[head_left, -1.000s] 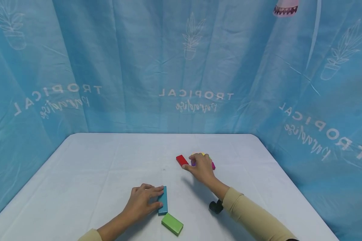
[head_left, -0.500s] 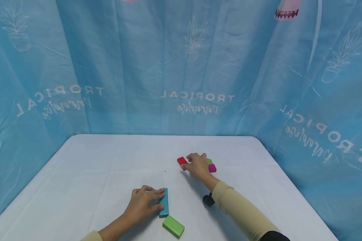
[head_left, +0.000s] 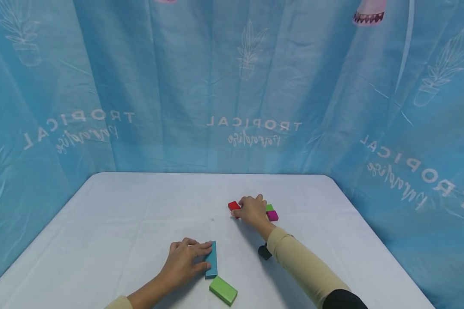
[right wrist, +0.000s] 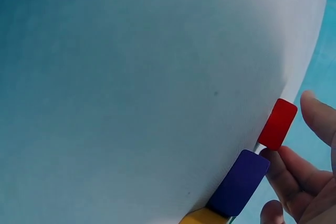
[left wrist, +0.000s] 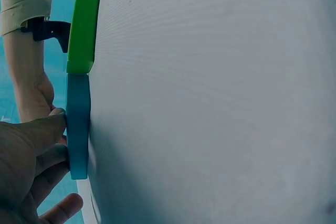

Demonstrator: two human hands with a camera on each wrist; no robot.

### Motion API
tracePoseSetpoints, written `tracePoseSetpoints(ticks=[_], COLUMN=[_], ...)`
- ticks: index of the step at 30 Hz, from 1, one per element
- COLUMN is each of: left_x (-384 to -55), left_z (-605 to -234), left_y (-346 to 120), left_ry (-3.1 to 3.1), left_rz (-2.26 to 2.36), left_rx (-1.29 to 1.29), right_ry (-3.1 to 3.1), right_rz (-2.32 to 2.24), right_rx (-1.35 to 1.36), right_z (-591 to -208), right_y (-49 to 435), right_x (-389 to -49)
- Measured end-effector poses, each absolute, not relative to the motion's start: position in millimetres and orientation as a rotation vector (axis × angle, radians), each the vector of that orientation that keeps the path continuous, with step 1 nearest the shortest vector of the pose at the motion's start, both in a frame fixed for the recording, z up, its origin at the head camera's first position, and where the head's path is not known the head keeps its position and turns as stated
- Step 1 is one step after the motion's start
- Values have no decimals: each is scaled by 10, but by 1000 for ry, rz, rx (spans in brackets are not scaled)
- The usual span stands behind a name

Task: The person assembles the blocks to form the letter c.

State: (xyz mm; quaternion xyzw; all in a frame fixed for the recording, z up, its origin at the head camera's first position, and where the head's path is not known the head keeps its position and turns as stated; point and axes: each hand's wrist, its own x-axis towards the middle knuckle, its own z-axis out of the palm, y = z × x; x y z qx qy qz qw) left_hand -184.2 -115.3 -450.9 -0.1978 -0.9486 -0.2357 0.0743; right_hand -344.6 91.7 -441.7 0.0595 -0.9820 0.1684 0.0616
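Note:
My left hand [head_left: 180, 260] rests on a long blue block [head_left: 212, 261], thumb toward its near end and fingertips at the far end. In the left wrist view the thumb touches the blue block [left wrist: 78, 127], whose end meets a green block [left wrist: 84, 24]. Farther off, my right hand [head_left: 252, 212] hovers around a red block [head_left: 233, 206]. The right wrist view shows a gap between the thumb and the red block [right wrist: 278, 124], with the other fingers near its lower end. A purple block [right wrist: 239, 183] lies beside it, hidden by the hand in the head view.
A light green block [head_left: 270, 208] and a magenta block [head_left: 272, 216] lie right of my right hand. Part of a yellow block [right wrist: 205, 216] shows in the right wrist view. A black wrist mount [head_left: 264, 252] hangs under the right sleeve. A blue curtain [head_left: 232, 86] surrounds the white table [head_left: 139, 206].
My right hand has shifted slightly left toward the red block, uncovering the light green and magenta blocks. The left hand stays on the blue block. The head view has tilted a little.

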Motion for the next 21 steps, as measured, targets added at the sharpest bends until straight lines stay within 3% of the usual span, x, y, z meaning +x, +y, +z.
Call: tracePoseSetpoints(ticks=[21], left_x=[-1840], left_z=[-4507], left_y=[-1151], left_ry=[-2832], left_rz=[-703], left_rx=[-598], right_ry=[-3004], right_rz=[490], right_rx=[162], right_z=[-4416], right_y=[935], right_x=[-3455])
